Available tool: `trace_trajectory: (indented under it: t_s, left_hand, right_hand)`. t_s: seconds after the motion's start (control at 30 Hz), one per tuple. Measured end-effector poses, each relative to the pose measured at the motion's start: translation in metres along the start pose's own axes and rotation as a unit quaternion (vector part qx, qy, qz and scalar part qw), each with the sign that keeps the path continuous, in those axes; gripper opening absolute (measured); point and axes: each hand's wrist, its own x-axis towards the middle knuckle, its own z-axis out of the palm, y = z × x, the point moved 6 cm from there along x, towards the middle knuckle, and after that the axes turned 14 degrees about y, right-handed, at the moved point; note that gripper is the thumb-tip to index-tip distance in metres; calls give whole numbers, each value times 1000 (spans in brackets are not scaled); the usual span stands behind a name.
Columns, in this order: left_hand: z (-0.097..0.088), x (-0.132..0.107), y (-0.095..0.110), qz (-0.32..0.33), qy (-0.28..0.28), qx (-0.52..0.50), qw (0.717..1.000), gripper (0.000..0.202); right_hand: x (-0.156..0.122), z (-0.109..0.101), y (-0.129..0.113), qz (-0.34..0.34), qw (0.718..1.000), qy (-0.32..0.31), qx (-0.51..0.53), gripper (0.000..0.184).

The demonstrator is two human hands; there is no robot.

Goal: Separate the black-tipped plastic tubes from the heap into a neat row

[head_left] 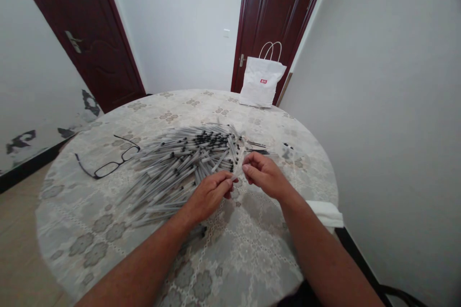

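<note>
My left hand [213,191] is closed, with thumb and fingertips pinching a thin, clear plastic tube [238,173]. Just right of it and slightly farther away, my right hand [265,174] is also closed, its thumb and forefinger pinched at the tube's other end. The tube is faint against the tablecloth, so its full outline is hard to see. Beyond and left of my hands spreads a large pile of slim translucent tubes [169,170], many with black ends [212,139]. Several thin dark sticks [258,151] lie just past my right hand.
A patterned cloth covers the round table [252,254]. Eyeglasses [108,169] rest left of the pile. A white paper bag [262,84] stands at the far edge. Small black pieces [288,146] lie at right; a folded white item [326,214] sits by my right forearm.
</note>
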Motion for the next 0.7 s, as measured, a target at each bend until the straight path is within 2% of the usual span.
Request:
trace_trajectory:
  t_s: [0.17,0.27,0.37,0.53,0.7]
  left_hand:
    - [2,-2,4,105,3,112,988,32]
    - [5,-3,1,105,-7,132,986,33]
    - [5,-2,0,86,0,124,988,36]
    - [3,-2,9,101,8,111,989,35]
    - [0,-3,8,102,38,135,985,36]
  right_hand:
    - [-9,5,-15,-112,982,6,-150,13]
    - [-12,11,-20,-140,973,-24,-180,11]
    - [-12,16,-18,-130,977,-41,-165,11]
    - [-13,22,-10,-62,994,-49,-74,15]
    - [-17,20,-20,-118,987,14,-111,13]
